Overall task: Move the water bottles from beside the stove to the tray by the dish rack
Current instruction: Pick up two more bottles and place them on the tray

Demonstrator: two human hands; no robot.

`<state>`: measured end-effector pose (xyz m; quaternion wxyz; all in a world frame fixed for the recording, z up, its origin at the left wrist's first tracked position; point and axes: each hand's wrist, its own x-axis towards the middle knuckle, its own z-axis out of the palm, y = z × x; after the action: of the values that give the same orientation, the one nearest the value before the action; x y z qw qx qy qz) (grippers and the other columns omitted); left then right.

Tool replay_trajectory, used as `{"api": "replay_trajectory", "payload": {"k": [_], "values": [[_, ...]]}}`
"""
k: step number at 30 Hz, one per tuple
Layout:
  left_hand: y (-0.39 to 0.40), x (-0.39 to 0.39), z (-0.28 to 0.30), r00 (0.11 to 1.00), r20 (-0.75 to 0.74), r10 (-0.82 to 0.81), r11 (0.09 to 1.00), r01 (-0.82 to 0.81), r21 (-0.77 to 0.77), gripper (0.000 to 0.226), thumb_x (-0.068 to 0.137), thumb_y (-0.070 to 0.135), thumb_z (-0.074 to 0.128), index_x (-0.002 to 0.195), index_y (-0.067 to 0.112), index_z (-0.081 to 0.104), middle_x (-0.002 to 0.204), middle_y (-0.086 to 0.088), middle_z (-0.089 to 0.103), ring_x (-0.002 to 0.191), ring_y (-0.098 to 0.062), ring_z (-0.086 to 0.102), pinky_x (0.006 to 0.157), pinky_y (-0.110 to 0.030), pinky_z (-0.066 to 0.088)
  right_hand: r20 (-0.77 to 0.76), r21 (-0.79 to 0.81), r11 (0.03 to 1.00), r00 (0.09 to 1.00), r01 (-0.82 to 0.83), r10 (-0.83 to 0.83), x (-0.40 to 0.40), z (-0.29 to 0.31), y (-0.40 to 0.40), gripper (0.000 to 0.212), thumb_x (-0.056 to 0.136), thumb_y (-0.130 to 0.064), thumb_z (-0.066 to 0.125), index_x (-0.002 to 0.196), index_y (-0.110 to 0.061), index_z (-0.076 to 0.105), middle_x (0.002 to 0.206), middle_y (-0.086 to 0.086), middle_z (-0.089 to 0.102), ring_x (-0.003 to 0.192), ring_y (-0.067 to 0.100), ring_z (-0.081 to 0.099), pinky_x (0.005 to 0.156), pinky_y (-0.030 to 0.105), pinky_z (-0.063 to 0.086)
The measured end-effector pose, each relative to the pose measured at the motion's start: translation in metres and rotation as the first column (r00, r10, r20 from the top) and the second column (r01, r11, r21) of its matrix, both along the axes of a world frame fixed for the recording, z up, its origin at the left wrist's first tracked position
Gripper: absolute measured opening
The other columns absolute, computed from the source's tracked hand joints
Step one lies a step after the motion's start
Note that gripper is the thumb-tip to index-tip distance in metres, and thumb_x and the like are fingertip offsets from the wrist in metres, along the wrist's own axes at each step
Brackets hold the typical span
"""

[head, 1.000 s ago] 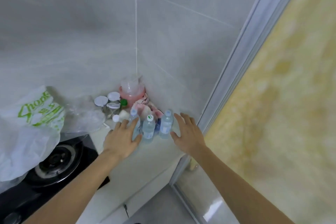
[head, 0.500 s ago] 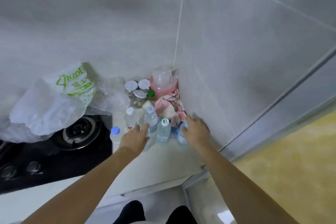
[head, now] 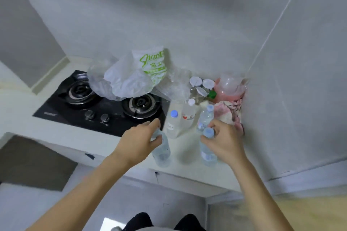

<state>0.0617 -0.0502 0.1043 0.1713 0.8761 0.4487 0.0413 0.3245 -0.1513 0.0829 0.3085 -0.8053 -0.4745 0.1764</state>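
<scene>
My left hand (head: 139, 138) grips the neck of a clear water bottle (head: 162, 153), lifted near the counter's front edge. A second clear bottle (head: 207, 151) with a pale blue cap hangs from my right hand (head: 224, 139), which is closed around its top. Three more bottles stand on the white counter to the right of the stove: one with a blue cap (head: 172, 124), one with a white cap (head: 188, 113), one with a pale blue cap (head: 205, 118). The tray and dish rack are out of view.
A black two-burner gas stove (head: 97, 103) lies left of the bottles, with white plastic bags (head: 135, 77) over its back. Small white-lidded jars (head: 201, 86), a pink jug (head: 230, 90) and a pink cloth (head: 228, 111) fill the wall corner.
Both hands have closed on a bottle each and pulled them back from the corner toward the counter's front edge. The view has swung left, showing the whole stove.
</scene>
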Motion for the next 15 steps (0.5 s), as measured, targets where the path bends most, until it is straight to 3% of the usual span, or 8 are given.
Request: {"api": "replay_trajectory", "payload": {"k": [2, 7, 9, 12, 15], "values": [[-0.007, -0.106, 0.024, 0.982, 0.071, 0.178, 0.984, -0.176, -0.029, 0.016, 0.096, 0.042, 0.053, 0.102, 0.030, 0.043, 0.091, 0.008, 0.058, 0.074, -0.023, 0.057, 0.065, -0.039, 0.049, -0.003, -0.006, 0.972, 0.972, -0.234, 0.234, -0.093, 0.028, 0.032, 0.022, 0.068, -0.024, 0.078, 0.072, -0.022, 0.056, 0.055, -0.008, 0.052, 0.054, 0.015, 0.047, 0.058, 0.034, 0.047], [-0.013, -0.202, 0.062, 0.954, 0.182, 0.239, 0.971, -0.240, -0.016, 0.014, 0.099, 0.039, 0.056, 0.105, 0.031, 0.047, 0.095, 0.010, 0.061, 0.076, -0.017, 0.059, 0.067, -0.040, 0.053, -0.121, 0.158, 0.891, 0.887, -0.426, 0.445, -0.188, 0.078, 0.060, 0.019, 0.072, -0.016, 0.083, 0.075, -0.022, 0.065, 0.060, 0.009, 0.057, 0.057, 0.010, 0.042, 0.056, 0.030, 0.039], [-0.020, -0.277, 0.077, 0.924, 0.233, 0.304, 0.948, -0.318, 0.024, 0.014, 0.099, 0.041, 0.056, 0.106, 0.032, 0.048, 0.090, 0.012, 0.058, 0.070, -0.010, 0.055, 0.060, -0.034, 0.045, -0.147, 0.187, 0.831, 0.821, -0.524, 0.551, -0.265, 0.095, 0.081, 0.019, 0.074, -0.013, 0.085, 0.077, -0.022, 0.068, 0.067, 0.014, 0.062, 0.061, 0.014, 0.046, 0.059, 0.032, 0.041], [-0.034, -0.390, 0.096, 0.877, 0.250, 0.411, 0.890, -0.445, 0.097, 0.016, 0.100, 0.044, 0.056, 0.102, 0.032, 0.046, 0.075, 0.014, 0.049, 0.064, -0.006, 0.047, 0.055, -0.029, 0.032, -0.167, 0.251, 0.710, 0.693, -0.658, 0.701, -0.389, 0.118, 0.109, 0.020, 0.076, -0.009, 0.086, 0.077, -0.022, 0.070, 0.067, 0.005, 0.062, 0.063, 0.010, 0.047, 0.060, 0.029, 0.040], [-0.051, -0.490, 0.117, 0.808, 0.276, 0.520, 0.802, -0.573, 0.168, 0.017, 0.100, 0.045, 0.054, 0.104, 0.032, 0.042, 0.082, 0.015, 0.050, 0.068, -0.008, 0.047, 0.056, -0.029, 0.032, -0.134, 0.258, 0.540, 0.524, -0.801, 0.841, -0.504, 0.140, 0.130, 0.018, 0.079, -0.009, 0.084, 0.080, -0.020, 0.070, 0.072, 0.002, 0.066, 0.062, 0.007, 0.048, 0.060, 0.024, 0.041]]}}
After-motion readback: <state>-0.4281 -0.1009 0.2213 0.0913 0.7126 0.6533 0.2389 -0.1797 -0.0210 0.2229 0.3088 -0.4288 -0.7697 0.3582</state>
